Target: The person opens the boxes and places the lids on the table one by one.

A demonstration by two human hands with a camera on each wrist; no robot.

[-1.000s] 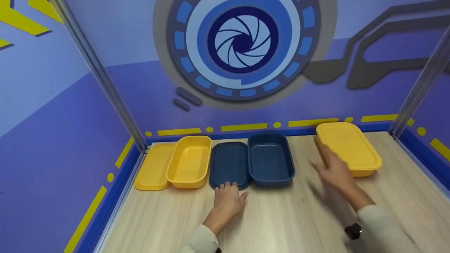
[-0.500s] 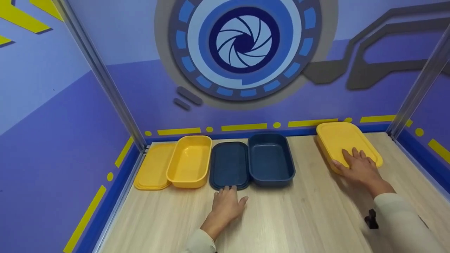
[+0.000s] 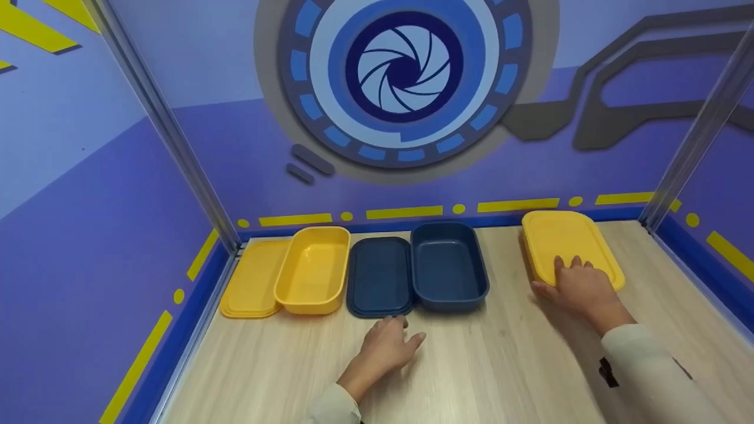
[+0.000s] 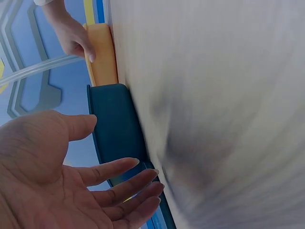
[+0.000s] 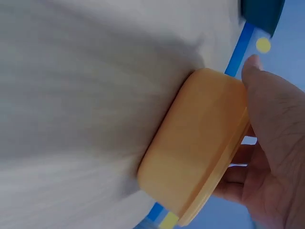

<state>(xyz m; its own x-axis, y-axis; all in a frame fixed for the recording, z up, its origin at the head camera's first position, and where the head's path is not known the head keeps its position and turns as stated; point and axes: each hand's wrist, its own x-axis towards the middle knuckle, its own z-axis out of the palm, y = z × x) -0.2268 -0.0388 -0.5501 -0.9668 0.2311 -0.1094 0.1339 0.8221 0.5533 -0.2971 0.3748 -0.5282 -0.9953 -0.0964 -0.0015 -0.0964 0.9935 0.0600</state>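
My right hand (image 3: 586, 290) rests on the near end of a yellow lidded food container (image 3: 568, 244) at the right. Its fingers (image 3: 559, 265) lie on the lid, with the thumb at the left side. In the right wrist view the container (image 5: 193, 143) shows its side wall below the palm. My left hand (image 3: 386, 347) is close to the near edge of a flat dark blue lid (image 3: 380, 277), fingers loose and holding nothing. Right of that lid stands an uncovered dark blue container (image 3: 449, 268). Left of it are an uncovered yellow container (image 3: 314, 268) and a yellow lid (image 3: 253, 280).
All the containers and lids stand in a row along the back of the wooden table (image 3: 471, 371). A printed purple-blue back wall (image 3: 235, 153) rises behind them. Side walls with metal corner posts (image 3: 168, 129) bound the table left and right.
My right hand has come onto the lidded yellow container, which has shifted slightly left and toward me. My left hand has drawn back a little from the blue lid.
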